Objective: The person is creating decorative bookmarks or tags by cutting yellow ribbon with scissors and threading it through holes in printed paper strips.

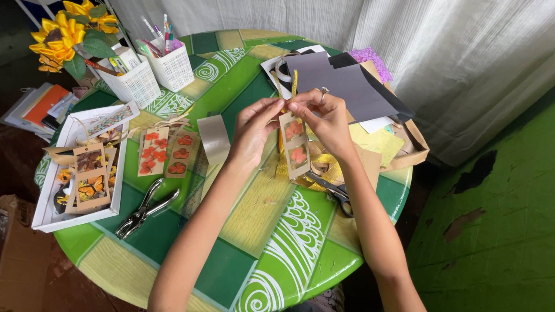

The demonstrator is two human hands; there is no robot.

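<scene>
A round green table is seen first, with a metal hole punch on it. Above its middle, a paper bookmark is pinched by the left hand and right hand. White baskets and a curtain are seen behind.

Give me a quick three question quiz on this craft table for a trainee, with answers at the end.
1. True or false: both hands hold the bookmark at its top end.
2. Which tool lies by the white tray: A hole punch, B stapler, C glue gun?
3. What lies under the right forearm?

Key:
1. True; left hand and right hand pinch it there.
2. A, hole punch.
3. Scissors.
</scene>
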